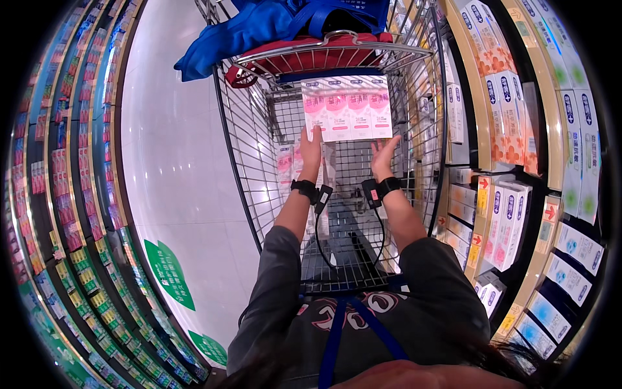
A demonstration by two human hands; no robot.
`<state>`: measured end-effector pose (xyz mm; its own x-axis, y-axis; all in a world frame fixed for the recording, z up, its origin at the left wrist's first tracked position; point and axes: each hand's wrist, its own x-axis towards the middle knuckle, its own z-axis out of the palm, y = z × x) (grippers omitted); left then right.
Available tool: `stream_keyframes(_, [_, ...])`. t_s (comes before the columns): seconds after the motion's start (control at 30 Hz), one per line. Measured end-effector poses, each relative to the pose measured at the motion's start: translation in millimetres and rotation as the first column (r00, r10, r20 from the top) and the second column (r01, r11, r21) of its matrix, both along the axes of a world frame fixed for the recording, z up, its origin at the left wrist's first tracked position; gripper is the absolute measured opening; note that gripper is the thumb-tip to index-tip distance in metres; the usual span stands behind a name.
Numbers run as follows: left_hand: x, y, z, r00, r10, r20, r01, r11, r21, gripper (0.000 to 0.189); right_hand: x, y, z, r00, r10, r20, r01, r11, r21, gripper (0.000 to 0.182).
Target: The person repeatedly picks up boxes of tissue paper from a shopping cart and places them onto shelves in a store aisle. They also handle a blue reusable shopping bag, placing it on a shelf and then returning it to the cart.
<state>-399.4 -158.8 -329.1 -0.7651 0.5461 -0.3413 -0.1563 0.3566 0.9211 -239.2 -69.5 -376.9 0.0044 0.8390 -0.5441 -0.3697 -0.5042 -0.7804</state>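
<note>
Over a wire shopping cart (pixel 245 194), several pink and white toothpaste cartons (pixel 347 109) stand side by side in a block. My left hand (pixel 311 146) grips the block at its lower left corner, thumb on the front face. Beside its lower right corner is my right hand (pixel 385 151), palm turned up and fingers spread near the bottom edge; whether it touches the cartons is unclear. More pink and white cartons (pixel 285 163) lie in the cart at the left, partly behind my left arm. Both wrists wear black straps with small cabled devices.
A red basket (pixel 311 53) and a blue bag (pixel 252 31) occupy the cart's far end. Shelves of boxed toothpaste (pixel 505 116) run close along the right side. Across the pale tiled floor (pixel 180 146), shelves of small packages (pixel 82 170) line the left.
</note>
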Motion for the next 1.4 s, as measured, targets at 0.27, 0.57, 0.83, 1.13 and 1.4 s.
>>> stream_keyframes(0.27, [3.9,-26.4,-16.6,0.998,-0.053,0.031,0.049,0.991,0.121,0.040,18.6,1.0,17.7,0.961,0.256,0.101,-0.251,0.966,-0.056,0.087])
stream_keyframes(0.57, [1.8,-64.7,-16.6,0.851,-0.055,0.522,-0.018,0.991,0.132,0.064,32.4,-3.0,15.5,0.877,0.475,-0.070,-0.474,0.837,-0.273,0.082])
stream_keyframes(0.83, [-17.0,-71.4,-80.4,0.753,-0.068,0.655,-0.077,0.979,0.191,0.062,41.9,-15.0,-18.0,0.807,0.439,-0.397,-0.558,0.786,-0.266,0.069])
stream_keyframes(1.13, [6.0,-62.4,-61.5,0.748,0.096,0.656,-0.249,0.958,0.144,0.036,39.8,-14.9,-31.9,0.872,0.322,-0.368,-0.430,0.863,-0.264,0.058])
stream_keyframes(1.4, [-1.0,-72.0,-29.9,0.883,0.109,0.457,-0.300,0.879,0.371,0.028,28.5,-25.7,64.0,0.927,0.320,-0.196,-0.328,0.945,-0.012,0.046])
